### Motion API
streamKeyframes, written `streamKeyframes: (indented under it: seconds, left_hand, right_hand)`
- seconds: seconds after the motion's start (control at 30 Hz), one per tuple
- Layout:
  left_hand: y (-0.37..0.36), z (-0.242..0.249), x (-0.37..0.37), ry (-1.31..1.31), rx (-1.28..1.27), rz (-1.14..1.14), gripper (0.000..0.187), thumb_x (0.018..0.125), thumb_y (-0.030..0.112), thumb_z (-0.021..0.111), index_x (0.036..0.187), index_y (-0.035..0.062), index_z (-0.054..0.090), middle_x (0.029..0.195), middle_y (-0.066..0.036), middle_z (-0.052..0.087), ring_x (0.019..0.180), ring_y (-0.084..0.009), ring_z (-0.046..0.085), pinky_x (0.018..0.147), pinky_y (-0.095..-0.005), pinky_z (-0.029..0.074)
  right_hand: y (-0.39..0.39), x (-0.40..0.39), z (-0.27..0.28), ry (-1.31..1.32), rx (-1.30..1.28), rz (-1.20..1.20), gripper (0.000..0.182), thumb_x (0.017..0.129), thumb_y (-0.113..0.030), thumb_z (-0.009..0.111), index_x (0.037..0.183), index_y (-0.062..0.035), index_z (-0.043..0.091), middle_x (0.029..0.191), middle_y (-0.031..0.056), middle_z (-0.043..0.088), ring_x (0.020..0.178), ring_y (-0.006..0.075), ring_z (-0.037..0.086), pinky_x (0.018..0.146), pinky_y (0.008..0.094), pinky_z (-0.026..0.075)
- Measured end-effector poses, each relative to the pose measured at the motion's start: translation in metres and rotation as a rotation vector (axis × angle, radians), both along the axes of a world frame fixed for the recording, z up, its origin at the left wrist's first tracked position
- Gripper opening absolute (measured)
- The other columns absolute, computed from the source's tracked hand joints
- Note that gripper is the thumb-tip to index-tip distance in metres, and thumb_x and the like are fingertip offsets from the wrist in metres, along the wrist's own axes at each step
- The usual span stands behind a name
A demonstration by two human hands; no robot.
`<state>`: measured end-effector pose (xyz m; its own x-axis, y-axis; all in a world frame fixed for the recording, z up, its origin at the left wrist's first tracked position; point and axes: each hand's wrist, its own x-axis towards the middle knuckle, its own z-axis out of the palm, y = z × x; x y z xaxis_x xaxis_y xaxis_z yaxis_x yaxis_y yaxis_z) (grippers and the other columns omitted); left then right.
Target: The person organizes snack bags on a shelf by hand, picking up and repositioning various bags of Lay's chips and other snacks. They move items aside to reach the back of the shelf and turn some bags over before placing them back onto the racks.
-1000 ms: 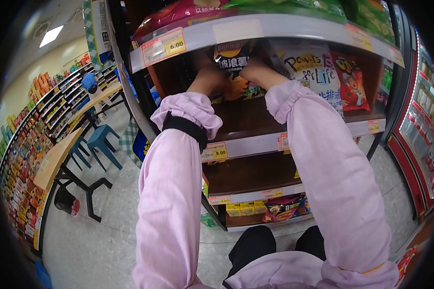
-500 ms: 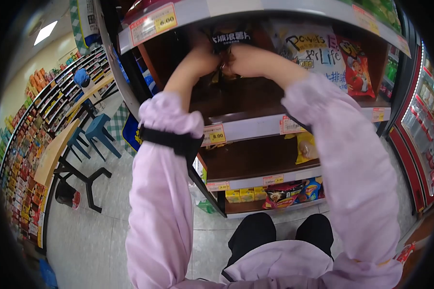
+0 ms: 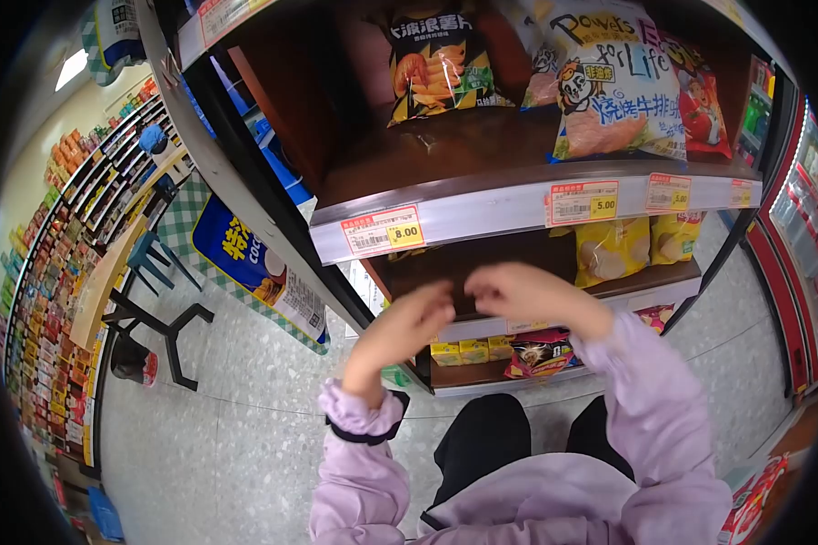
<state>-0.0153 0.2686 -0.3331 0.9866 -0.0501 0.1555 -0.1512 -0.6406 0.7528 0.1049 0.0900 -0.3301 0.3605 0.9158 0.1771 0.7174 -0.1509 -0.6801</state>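
My left hand (image 3: 404, 325) and my right hand (image 3: 529, 292) hang in front of the lower shelf, a small gap between them. Both have loosely bent fingers and hold nothing. Above them, a black bag of potato chips (image 3: 440, 68) stands upright on the upper shelf (image 3: 409, 154). To its right is a large white snack bag (image 3: 618, 91) lettered "Powers for Life", with a red snack bag (image 3: 703, 113) partly behind it. Yellow snack bags (image 3: 613, 252) sit on the shelf below, right of my right hand.
Price tags (image 3: 382, 232) line the shelf edges. Small yellow boxes (image 3: 473, 351) and a dark snack bag (image 3: 538, 354) fill the bottom shelf. A hanging blue snack-packet sign (image 3: 254, 259) is at left, near a stool (image 3: 159, 263). A red-framed fridge (image 3: 791, 272) stands at right.
Both hands have let go of the black chip bag, which now stands upright on the upper shelf. They have drawn back and down toward me. The view has shifted.
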Motion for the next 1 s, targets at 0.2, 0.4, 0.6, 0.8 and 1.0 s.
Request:
streamKeyframes:
  seconds: [0.2,0.4,0.6,0.8,1.0]
  left_hand:
    - [0.045,-0.072,0.081,-0.412,0.317,0.520,0.050,0.071,0.008,0.056,0.117,-0.0016,0.039,0.109,-0.024,0.048,0.112,-0.0378,0.039,0.099,-0.0485,0.002]
    - [0.071,-0.090,0.115,-0.555,0.456,0.471,0.040,0.073,0.006,0.059,0.111,0.0011,0.047,0.108,-0.019,0.051,0.104,-0.0366,0.046,0.086,-0.0383,0.038]
    - [0.103,-0.137,0.144,-0.434,-0.224,0.311,0.036,0.078,0.009,0.059,0.111,-0.0001,0.047,0.102,-0.013,0.055,0.098,-0.0242,0.053,0.089,-0.0370,0.036]
    - [0.051,-0.056,0.078,-0.173,0.024,0.397,0.029,0.082,0.018,0.054,0.104,-0.0005,0.051,0.087,-0.009,0.058,0.088,-0.0157,0.054,0.075,-0.0232,0.039]
    - [0.005,-0.048,0.005,-0.002,-0.597,0.206,0.042,0.085,0.026,0.054,0.112,-0.0050,0.046,0.103,-0.012,0.055,0.094,-0.0151,0.051,0.084,-0.0259,0.039]
  right_hand:
    - [0.066,0.079,-0.051,0.005,0.153,-0.394,0.035,0.074,-0.016,0.062,0.104,-0.0010,0.053,0.100,0.0130,0.057,0.092,0.0238,0.054,0.080,0.0342,0.043]
    - [0.073,0.080,-0.041,0.140,0.240,-0.408,0.037,0.075,-0.020,0.062,0.106,-0.0013,0.052,0.103,0.0129,0.056,0.095,0.0225,0.053,0.081,0.0326,0.042]
    - [0.072,0.081,-0.046,0.153,0.279,-0.375,0.038,0.076,-0.022,0.062,0.107,-0.0015,0.052,0.103,0.0125,0.056,0.094,0.0214,0.052,0.081,0.0311,0.041]
    - [0.070,0.071,-0.051,0.174,0.311,-0.331,0.040,0.076,-0.024,0.062,0.107,-0.0018,0.052,0.104,0.0121,0.055,0.093,0.0202,0.052,0.081,0.0296,0.041]
    - [0.006,0.035,-0.035,0.739,0.219,-0.262,0.043,0.076,-0.026,0.063,0.104,0.0038,0.051,0.097,0.0097,0.057,0.084,0.0124,0.053,0.074,0.0260,0.043]
